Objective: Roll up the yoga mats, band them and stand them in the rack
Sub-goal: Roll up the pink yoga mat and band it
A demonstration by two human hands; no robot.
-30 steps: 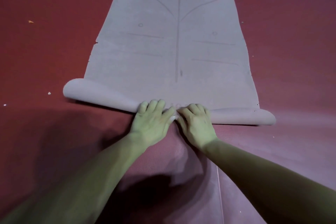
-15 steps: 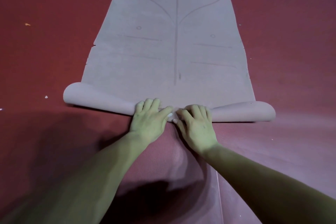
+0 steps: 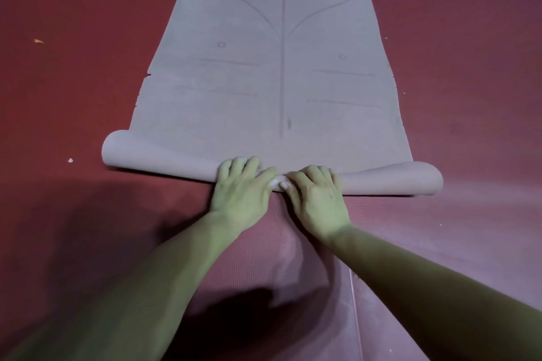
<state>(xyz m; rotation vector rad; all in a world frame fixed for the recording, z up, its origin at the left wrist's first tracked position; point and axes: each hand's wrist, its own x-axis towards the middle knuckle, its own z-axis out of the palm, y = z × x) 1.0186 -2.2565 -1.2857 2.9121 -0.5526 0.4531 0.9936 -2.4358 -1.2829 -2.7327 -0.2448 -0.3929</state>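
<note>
Head cam: the yoga mat [image 3: 281, 73] lies flat on the red floor [image 3: 73, 23] and runs off to the far side. Only its near end is curled into a loose roll [image 3: 164, 155]. Left hand [image 3: 242, 187] and right hand [image 3: 316, 196] sit side by side at the middle of it, fingers curled over the roll, gripping it. So I'd say rolling has barely started. The ends flare wider than the middle, so the next push probably needs them snugged in, or it'll go lopsided.

A dark red floor [image 3: 73, 102] with a fine woven texture fills the view. An orange scrap [image 3: 38, 41] lies at 10 o'clock, a white crumb [image 3: 70, 160] at 9 o'clock, and a pale seam [image 3: 356, 316] runs at 5 o'clock.
</note>
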